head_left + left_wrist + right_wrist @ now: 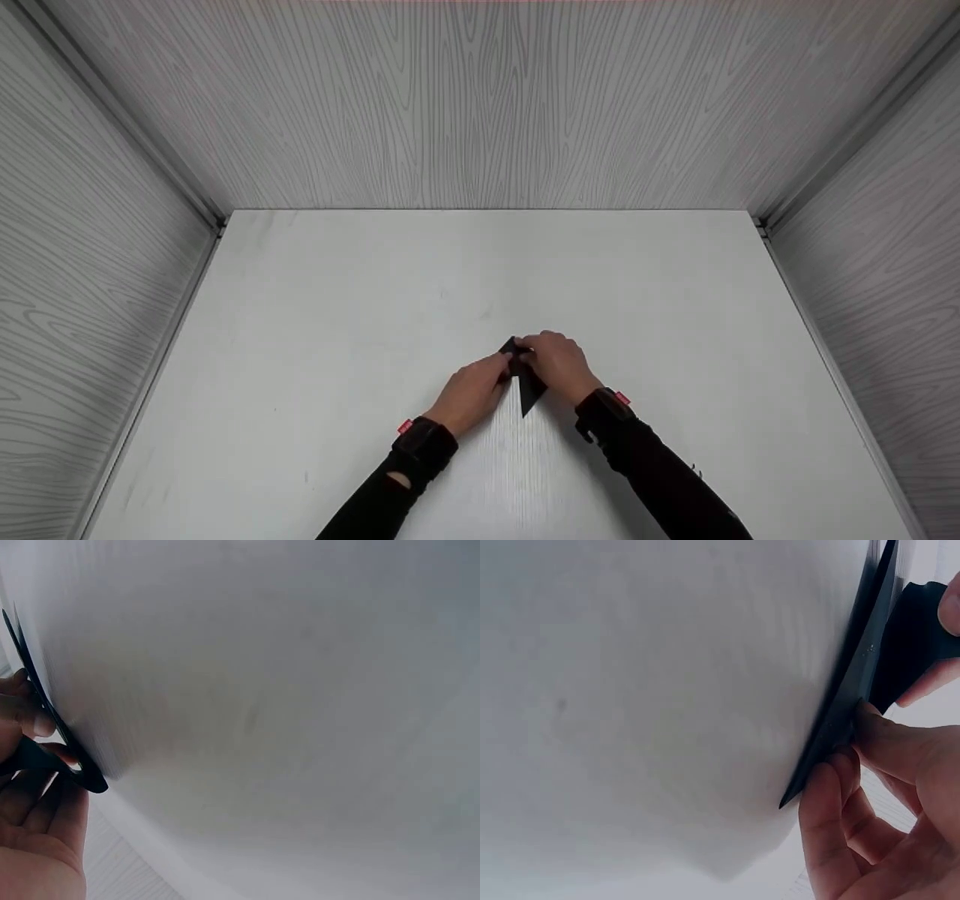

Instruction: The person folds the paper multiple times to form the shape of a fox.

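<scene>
Between the hands is a piece of folded black paper point(531, 391), its pointed end aimed toward the person in the head view. My left hand point(469, 394) pinches its left side with thumb and fingers. On the opposite side, my right hand point(560, 365) pinches the upper right edge. The left wrist view shows the black paper point(88, 774) bent into a curved fold near the fingers. In the right wrist view, layered black paper point(859, 679) tapers to a sharp tip beside the pinching fingers point(825, 802). Fingers hide part of the folds.
The white tabletop point(337, 315) lies under and around both hands. A grey wood-grain panel point(480, 105) stands at the back, with similar side panels point(82, 247) to left and right. Black wrist bands point(425, 448) sit on both wrists.
</scene>
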{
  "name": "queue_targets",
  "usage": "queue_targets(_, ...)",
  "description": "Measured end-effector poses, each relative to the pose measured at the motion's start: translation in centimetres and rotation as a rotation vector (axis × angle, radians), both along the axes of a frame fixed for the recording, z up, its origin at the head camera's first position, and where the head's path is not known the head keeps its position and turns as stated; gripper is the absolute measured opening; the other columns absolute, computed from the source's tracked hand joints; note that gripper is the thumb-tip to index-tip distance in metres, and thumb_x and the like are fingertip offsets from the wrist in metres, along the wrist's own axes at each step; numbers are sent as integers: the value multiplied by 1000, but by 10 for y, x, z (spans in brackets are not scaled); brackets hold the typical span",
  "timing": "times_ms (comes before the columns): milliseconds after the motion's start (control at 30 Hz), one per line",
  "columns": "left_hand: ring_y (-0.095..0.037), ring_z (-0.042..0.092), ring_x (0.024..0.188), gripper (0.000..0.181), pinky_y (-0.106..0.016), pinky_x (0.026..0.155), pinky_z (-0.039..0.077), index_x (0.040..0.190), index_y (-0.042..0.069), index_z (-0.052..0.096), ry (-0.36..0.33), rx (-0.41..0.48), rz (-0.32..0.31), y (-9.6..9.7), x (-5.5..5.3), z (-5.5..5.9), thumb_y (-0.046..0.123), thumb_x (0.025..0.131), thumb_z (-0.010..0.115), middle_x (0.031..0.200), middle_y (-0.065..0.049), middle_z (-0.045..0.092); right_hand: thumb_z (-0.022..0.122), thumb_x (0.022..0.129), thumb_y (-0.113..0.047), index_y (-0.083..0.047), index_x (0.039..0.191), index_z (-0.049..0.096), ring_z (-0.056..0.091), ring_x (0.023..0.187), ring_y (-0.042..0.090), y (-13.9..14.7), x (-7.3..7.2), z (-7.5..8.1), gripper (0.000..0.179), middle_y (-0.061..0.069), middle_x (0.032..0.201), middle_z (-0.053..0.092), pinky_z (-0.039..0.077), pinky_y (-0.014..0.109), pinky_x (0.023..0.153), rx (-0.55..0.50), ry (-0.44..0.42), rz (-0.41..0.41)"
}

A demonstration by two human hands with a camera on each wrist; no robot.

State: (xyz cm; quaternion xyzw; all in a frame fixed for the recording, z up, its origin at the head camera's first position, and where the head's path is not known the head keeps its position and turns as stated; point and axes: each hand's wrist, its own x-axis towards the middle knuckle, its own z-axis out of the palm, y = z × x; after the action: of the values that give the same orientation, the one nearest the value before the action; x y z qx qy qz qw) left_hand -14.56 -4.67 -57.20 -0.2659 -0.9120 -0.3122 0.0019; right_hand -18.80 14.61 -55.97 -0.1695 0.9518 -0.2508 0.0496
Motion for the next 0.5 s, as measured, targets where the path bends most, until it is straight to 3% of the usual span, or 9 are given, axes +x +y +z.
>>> queue_targets(233, -19, 67, 91, 7, -36, 77, 56, 110, 8, 63, 30, -34, -7, 1, 0, -3, 10, 104, 61, 101, -7, 69, 73, 97, -12, -9, 126, 76, 69, 97, 33, 0, 0, 1, 29, 15, 109, 74, 56, 46, 76, 2, -15, -4)
queue_targets(500, -18, 66, 93, 9, -36, 78, 57, 112, 7, 63, 52, -77, -22, 2, 0, -7, 12, 105, 60, 103, -6, 67, 73, 97, -13, -9, 125, 76, 69, 102, 35, 0, -1, 2, 28, 15, 110, 74, 56, 50, 82, 7, -17, -1)
